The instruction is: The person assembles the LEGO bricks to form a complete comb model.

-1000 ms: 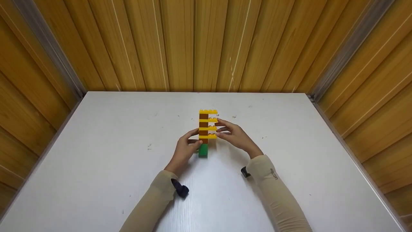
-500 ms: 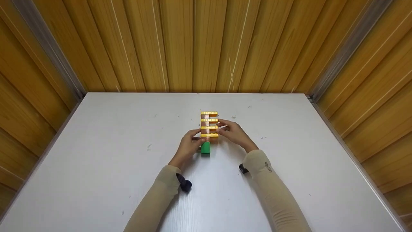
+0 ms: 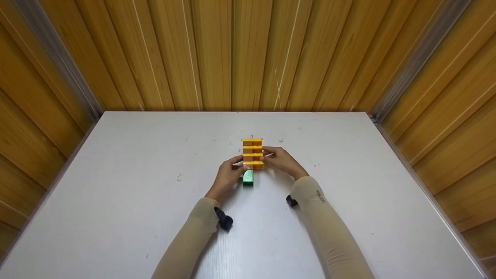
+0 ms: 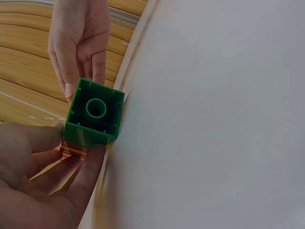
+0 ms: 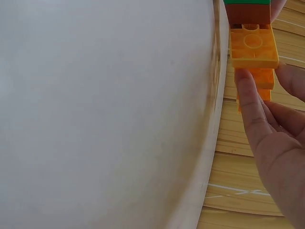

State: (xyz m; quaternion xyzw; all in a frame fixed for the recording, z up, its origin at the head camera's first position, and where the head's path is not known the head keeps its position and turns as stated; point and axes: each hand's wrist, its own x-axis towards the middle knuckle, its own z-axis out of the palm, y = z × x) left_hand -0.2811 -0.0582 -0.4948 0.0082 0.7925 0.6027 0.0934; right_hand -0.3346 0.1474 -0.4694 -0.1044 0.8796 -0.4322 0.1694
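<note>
Both hands hold a small stack of toy building bricks over the table. At its near end is a green brick (image 3: 248, 178), its hollow underside with a round tube facing the left wrist camera. Brown bricks (image 5: 248, 14) alternate with several yellow plates (image 3: 257, 155) that stick out to the right. My left hand (image 3: 224, 178) grips the stack from the left beside the green brick. On the other side, my right hand (image 3: 283, 161) pinches the jutting plate ends between thumb and fingers. Parts of the fingertips are hidden behind the bricks.
A white table (image 3: 116, 174) with small scuff marks lies beneath the hands. Yellow wood-look panels (image 3: 213, 58) rise behind it and at both sides. A dark wrist camera (image 3: 224, 219) sits by the left sleeve cuff.
The brick stack has tilted, so the plates' undersides show where studs showed before, and its far end appears lower. Both hands have shifted slightly with it, keeping hold.
</note>
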